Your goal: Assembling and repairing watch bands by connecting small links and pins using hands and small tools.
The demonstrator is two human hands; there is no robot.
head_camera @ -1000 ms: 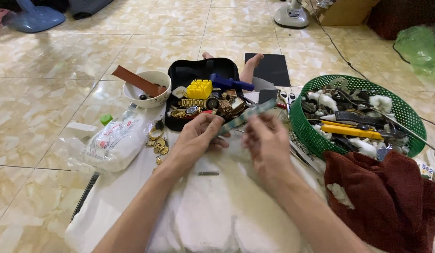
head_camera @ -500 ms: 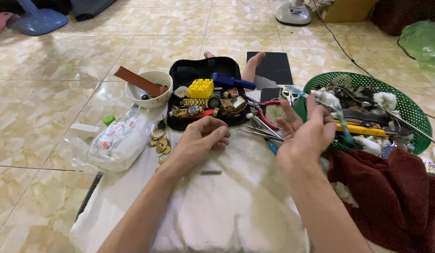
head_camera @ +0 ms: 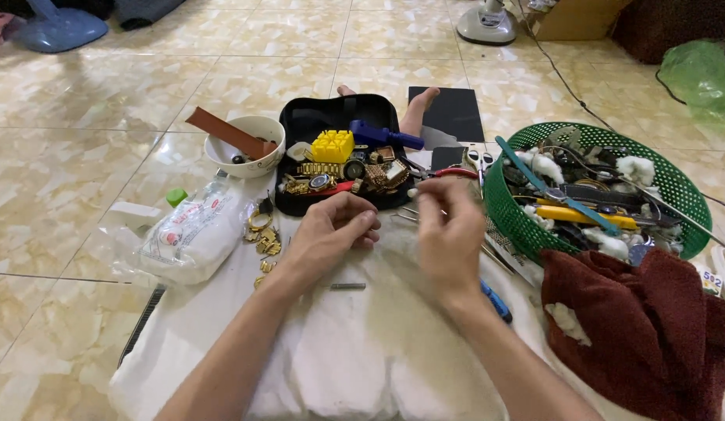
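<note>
My left hand (head_camera: 335,231) rests on the white cloth (head_camera: 339,359) with its fingers curled shut; I see nothing in it. My right hand (head_camera: 448,234) is beside it, motion-blurred, fingertips drawn together and pointing up; whether it pinches anything is unclear. A small metal pin (head_camera: 347,286) lies on the cloth just below my left hand. Just beyond both hands sits a black tray (head_camera: 300,117) holding a yellow block (head_camera: 333,146), a blue tool (head_camera: 386,136) and gold watch parts (head_camera: 319,175).
A green basket (head_camera: 678,191) of tools stands at right, with a dark red towel (head_camera: 651,312) in front of it. At left are a white bowl (head_camera: 245,152) and a bagged bottle (head_camera: 191,234); gold links (head_camera: 261,234) lie beside the bag. Red-handled pliers (head_camera: 452,173) lie by the tray.
My right hand reached out to the green basket and has come back to the middle, next to my left hand. The left hand has stayed in place, fingers curled.
</note>
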